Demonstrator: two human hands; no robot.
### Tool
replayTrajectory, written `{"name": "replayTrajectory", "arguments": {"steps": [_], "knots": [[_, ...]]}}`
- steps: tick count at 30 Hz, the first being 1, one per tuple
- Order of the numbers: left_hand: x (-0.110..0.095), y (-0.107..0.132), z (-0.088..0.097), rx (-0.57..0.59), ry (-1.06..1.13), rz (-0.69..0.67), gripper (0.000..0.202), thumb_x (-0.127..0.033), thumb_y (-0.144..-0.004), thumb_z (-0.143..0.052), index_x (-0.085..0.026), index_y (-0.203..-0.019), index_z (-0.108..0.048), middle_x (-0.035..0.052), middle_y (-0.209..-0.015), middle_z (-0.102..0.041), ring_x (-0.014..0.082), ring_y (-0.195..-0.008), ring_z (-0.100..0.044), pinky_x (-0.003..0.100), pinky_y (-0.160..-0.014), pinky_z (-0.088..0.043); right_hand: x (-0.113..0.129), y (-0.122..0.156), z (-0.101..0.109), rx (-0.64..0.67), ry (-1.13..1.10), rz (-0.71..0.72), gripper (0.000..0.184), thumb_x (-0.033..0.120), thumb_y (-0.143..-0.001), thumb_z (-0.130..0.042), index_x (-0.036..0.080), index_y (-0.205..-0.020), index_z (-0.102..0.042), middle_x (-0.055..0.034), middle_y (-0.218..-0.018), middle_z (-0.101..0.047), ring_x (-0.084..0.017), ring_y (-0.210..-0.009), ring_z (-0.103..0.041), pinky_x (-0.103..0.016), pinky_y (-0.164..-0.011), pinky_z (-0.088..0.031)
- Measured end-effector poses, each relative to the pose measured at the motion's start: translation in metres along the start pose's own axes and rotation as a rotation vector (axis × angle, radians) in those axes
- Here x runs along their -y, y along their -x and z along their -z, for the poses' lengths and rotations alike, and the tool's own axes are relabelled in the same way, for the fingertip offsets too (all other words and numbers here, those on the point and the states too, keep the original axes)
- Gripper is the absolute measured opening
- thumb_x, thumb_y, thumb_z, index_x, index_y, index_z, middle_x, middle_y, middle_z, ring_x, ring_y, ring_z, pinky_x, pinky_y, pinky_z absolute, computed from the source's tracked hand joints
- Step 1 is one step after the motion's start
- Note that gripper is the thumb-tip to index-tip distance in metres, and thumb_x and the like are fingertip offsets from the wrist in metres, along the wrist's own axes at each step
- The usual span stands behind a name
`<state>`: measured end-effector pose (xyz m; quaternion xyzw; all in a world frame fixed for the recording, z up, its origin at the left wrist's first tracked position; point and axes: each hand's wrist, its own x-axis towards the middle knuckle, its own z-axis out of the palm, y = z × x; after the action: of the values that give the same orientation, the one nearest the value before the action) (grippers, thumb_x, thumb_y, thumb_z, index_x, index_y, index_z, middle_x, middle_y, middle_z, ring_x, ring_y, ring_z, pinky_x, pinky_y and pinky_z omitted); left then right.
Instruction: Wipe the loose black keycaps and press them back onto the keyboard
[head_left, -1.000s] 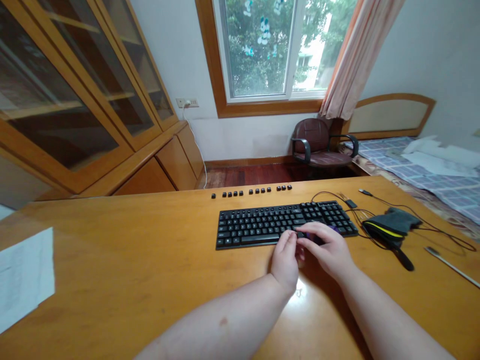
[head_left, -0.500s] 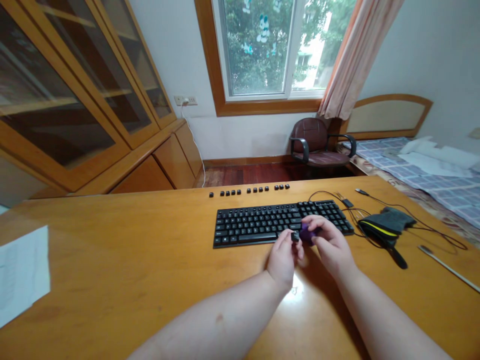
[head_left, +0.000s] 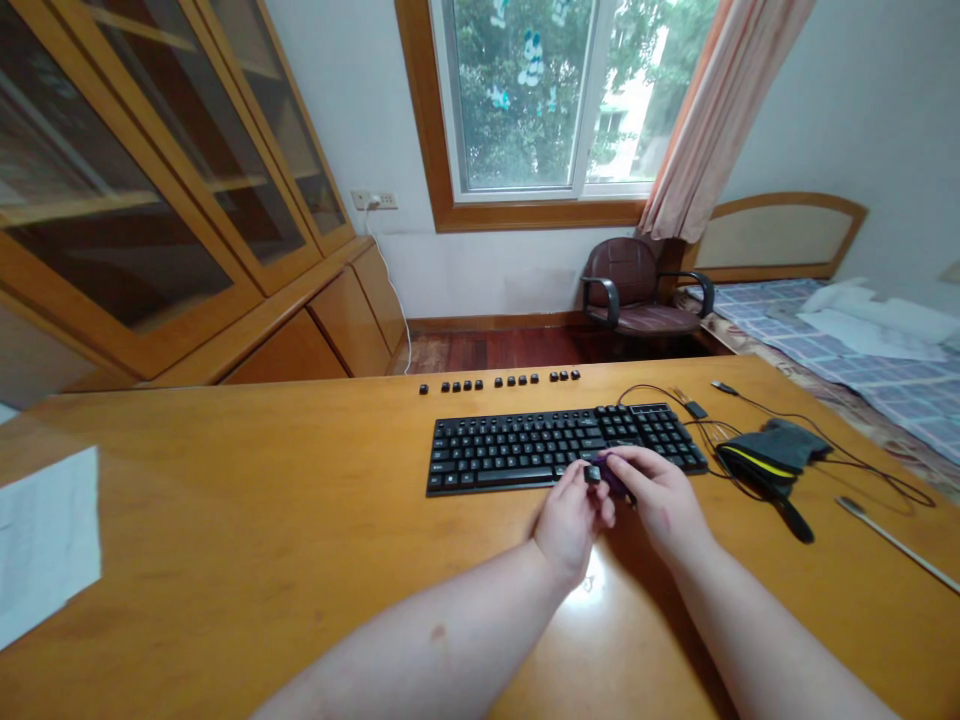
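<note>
A black keyboard point(head_left: 525, 447) lies on the wooden desk point(head_left: 262, 520). Both my hands hover at its near edge, right of centre. My left hand point(head_left: 571, 518) pinches a small black keycap point(head_left: 592, 474) between thumb and fingers. My right hand point(head_left: 654, 500) is closed on a small purple tool point(head_left: 611, 477) pressed against that keycap. A row of several loose black keycaps point(head_left: 501, 381) lies on the desk beyond the keyboard.
A dark pouch with a yellow stripe point(head_left: 772, 453) and thin cables point(head_left: 862, 460) lie right of the keyboard. A metal rod point(head_left: 896, 542) rests at the far right. White paper point(head_left: 45, 540) sits at the left edge. A chair point(head_left: 637, 290) and a bed point(head_left: 847, 340) stand beyond.
My hands lifted slightly off the keyboard's lower row. The black keycap came away in my left fingers, with the purple tool in my right hand staying against it.
</note>
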<state>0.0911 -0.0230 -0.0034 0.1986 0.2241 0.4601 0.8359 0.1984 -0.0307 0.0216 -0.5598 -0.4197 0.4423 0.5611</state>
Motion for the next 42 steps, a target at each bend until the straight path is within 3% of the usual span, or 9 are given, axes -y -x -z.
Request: {"name": "replayTrajectory", "arguments": {"steps": [3, 7, 13, 18, 24, 30, 35, 40, 42], "knots": [[0.0000, 0.0001, -0.0003, -0.013, 0.015, 0.006, 0.028, -0.040, -0.075, -0.059, -0.018, -0.081, -0.044, -0.0039, -0.062, -0.046, 0.0069, -0.047, -0.042, 0.021, -0.048, -0.033, -0.0007, 0.0004, -0.0014, 0.061, -0.064, -0.061, 0.027, 0.041, -0.069, -0.066, 0.019, -0.085, -0.066, -0.0024, -0.064, -0.066, -0.014, -0.043, -0.056, -0.026, -0.039, -0.045], [0.0005, -0.0011, 0.0013, -0.003, 0.011, 0.015, 0.028, -0.041, -0.074, -0.060, -0.017, -0.080, -0.046, -0.0037, -0.061, -0.046, 0.0069, -0.047, -0.043, 0.021, -0.047, -0.033, 0.0014, 0.0016, -0.0014, 0.110, -0.079, -0.062, 0.033, 0.038, -0.070, -0.066, 0.021, -0.098, -0.065, -0.0025, -0.068, -0.067, -0.013, -0.044, -0.057, -0.026, -0.039, -0.046], [0.0044, -0.0045, 0.0046, -0.048, -0.003, 0.006, 0.033, -0.045, -0.074, -0.059, -0.017, -0.087, -0.049, -0.0021, -0.062, -0.049, 0.0077, -0.048, -0.043, 0.020, -0.045, -0.031, 0.0034, 0.0033, -0.0035, 0.147, -0.011, -0.009, 0.047, 0.021, -0.057, -0.076, 0.022, -0.103, -0.065, -0.0065, -0.098, -0.069, -0.022, -0.081, -0.065, -0.029, -0.057, -0.054], [0.0043, -0.0054, 0.0041, 0.017, -0.021, 0.006, 0.031, -0.044, -0.075, -0.058, -0.017, -0.087, -0.050, -0.0006, -0.066, -0.052, 0.0076, -0.049, -0.043, 0.021, -0.047, -0.032, 0.0003, 0.0030, -0.0061, 0.074, -0.081, -0.119, 0.057, 0.023, -0.051, -0.079, 0.018, -0.104, -0.061, -0.0080, -0.093, -0.070, -0.017, -0.052, -0.062, -0.028, -0.039, -0.049], [0.0022, -0.0027, 0.0018, 0.066, 0.024, 0.000, 0.024, -0.039, -0.079, -0.055, -0.016, -0.084, -0.051, 0.0006, -0.070, -0.052, 0.0078, -0.052, -0.044, 0.021, -0.051, -0.034, -0.0002, 0.0030, -0.0063, 0.049, -0.128, -0.102, 0.050, 0.021, -0.048, -0.081, 0.019, -0.090, -0.055, 0.0002, -0.072, -0.068, -0.011, -0.034, -0.051, -0.026, -0.033, -0.044], [0.0053, -0.0014, 0.0026, 0.036, 0.062, 0.011, 0.028, -0.042, -0.078, -0.055, -0.017, -0.089, -0.051, 0.0009, -0.072, -0.052, 0.0086, -0.055, -0.043, 0.022, -0.053, -0.034, 0.0021, 0.0014, -0.0057, 0.154, -0.036, -0.083, 0.050, 0.023, -0.054, -0.077, 0.018, -0.100, -0.058, -0.0076, -0.092, -0.070, -0.021, -0.071, -0.066, -0.027, -0.051, -0.052], [0.0032, -0.0005, 0.0013, 0.054, 0.042, 0.011, 0.024, -0.038, -0.079, -0.054, -0.016, -0.089, -0.052, 0.0020, -0.076, -0.053, 0.0087, -0.056, -0.043, 0.022, -0.054, -0.033, -0.0013, 0.0019, -0.0061, 0.056, -0.060, -0.077, 0.045, 0.022, -0.046, -0.081, 0.019, -0.084, -0.057, -0.0020, -0.076, -0.068, -0.015, -0.049, -0.059, -0.026, -0.041, -0.046], [-0.0028, 0.0026, -0.0024, 0.068, 0.026, -0.030, 0.018, -0.033, -0.079, -0.053, -0.017, -0.075, -0.045, -0.0016, -0.067, -0.043, 0.0083, -0.053, -0.041, 0.023, -0.053, -0.033, -0.0047, -0.0045, -0.0022, 0.006, -0.125, -0.002, 0.038, 0.030, -0.061, -0.073, 0.019, -0.094, -0.059, -0.0053, -0.085, -0.066, -0.018, -0.066, -0.063, -0.028, -0.052, -0.050], [-0.0036, 0.0040, -0.0030, 0.072, 0.007, -0.043, 0.021, -0.033, -0.078, -0.053, -0.017, -0.071, -0.042, -0.0021, -0.067, -0.042, 0.0079, -0.053, -0.041, 0.023, -0.053, -0.033, -0.0047, -0.0063, -0.0015, -0.067, -0.061, 0.017, 0.028, 0.031, -0.064, -0.070, 0.018, -0.088, -0.061, -0.0055, -0.084, -0.066, -0.018, -0.073, -0.063, -0.028, -0.059, -0.051]]}}
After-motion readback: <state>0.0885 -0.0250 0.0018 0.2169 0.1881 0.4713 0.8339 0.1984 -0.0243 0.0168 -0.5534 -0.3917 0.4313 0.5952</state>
